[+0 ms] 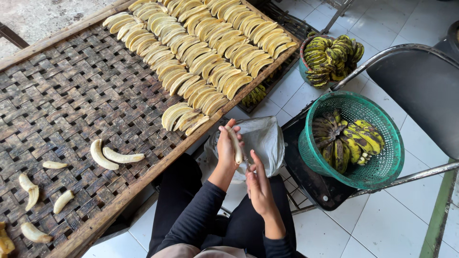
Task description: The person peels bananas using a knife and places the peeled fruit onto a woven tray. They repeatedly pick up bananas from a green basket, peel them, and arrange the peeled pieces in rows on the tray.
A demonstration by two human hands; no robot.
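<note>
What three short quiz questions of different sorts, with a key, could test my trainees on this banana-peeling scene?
1. True or false: the green basket of unpeeled bananas sits on the woven tray.
2. Which hand holds the peeled banana? A left hand, B right hand.
3. Fill in: the tidy rows of banana slices lie on the tray's far ____ side.

Key
1. False: it sits on a black chair.
2. A.
3. Right; only loose banana pieces lie on the near left.
</note>
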